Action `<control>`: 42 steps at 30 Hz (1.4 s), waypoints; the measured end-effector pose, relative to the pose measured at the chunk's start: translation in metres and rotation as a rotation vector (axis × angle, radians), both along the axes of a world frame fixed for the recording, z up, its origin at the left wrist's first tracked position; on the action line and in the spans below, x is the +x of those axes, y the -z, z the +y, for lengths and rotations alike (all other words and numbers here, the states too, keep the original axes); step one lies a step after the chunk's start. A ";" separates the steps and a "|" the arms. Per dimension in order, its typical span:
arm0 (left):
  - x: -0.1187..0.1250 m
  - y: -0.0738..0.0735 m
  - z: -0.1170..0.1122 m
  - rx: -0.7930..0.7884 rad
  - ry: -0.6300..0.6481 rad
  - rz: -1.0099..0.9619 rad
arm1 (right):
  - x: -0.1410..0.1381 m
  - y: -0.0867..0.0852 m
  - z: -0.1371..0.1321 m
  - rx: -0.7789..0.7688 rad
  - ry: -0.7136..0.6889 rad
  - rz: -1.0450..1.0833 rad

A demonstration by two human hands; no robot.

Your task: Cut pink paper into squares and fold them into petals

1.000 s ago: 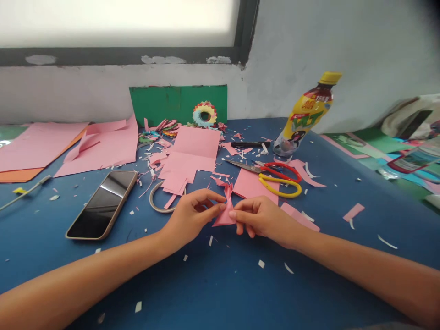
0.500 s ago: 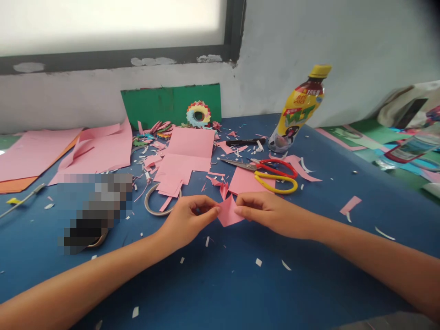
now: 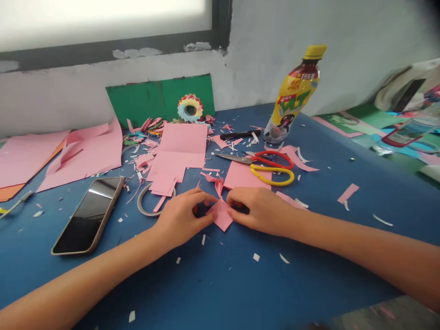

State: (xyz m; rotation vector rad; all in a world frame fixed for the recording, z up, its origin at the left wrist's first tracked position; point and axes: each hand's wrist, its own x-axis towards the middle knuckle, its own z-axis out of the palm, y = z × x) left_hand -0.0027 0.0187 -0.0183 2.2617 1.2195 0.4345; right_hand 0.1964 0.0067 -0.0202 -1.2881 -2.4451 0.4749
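A small folded piece of pink paper [image 3: 222,219] lies between my hands, one corner pointing toward me. My left hand [image 3: 185,213] grips its left edge between thumb and fingers. At the right edge, the thumb and fingers of my right hand [image 3: 259,210] close on the same piece. Just beyond it is a smaller folded pink piece [image 3: 219,185]. Pink square sheets [image 3: 237,175] lie behind my right hand, with red-and-yellow-handled scissors [image 3: 271,167] resting on them. Near my left hand is a roll of tape [image 3: 140,204], partly under pink paper strips.
A phone [image 3: 89,215] lies at the left, near large pink sheets [image 3: 92,149]. Beyond are cut pink paper [image 3: 182,142], a black pen [image 3: 239,134], a paper ring [image 3: 190,108] and a green board [image 3: 144,101]. A yellow-capped bottle [image 3: 292,96] stands back right. Scraps litter the blue table [image 3: 192,293].
Both hands have lowered the folded pink paper slightly, and it now looks flatter, with its fingers-held edges closer to the table. The camera view has shifted a little to the right.
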 end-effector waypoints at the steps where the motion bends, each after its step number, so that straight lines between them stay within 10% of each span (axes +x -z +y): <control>1: -0.001 0.001 0.001 0.004 0.009 -0.017 | 0.001 0.002 0.000 0.018 -0.009 0.024; 20: -0.023 0.004 0.013 0.337 0.646 0.069 | 0.022 0.009 0.012 0.473 -0.682 0.001; 34: -0.020 -0.002 0.008 0.521 0.749 0.302 | 0.019 0.003 0.015 0.507 -0.771 -0.058; 42: -0.013 -0.001 -0.009 0.554 0.696 0.258 | 0.017 0.006 0.005 0.519 -0.561 -0.090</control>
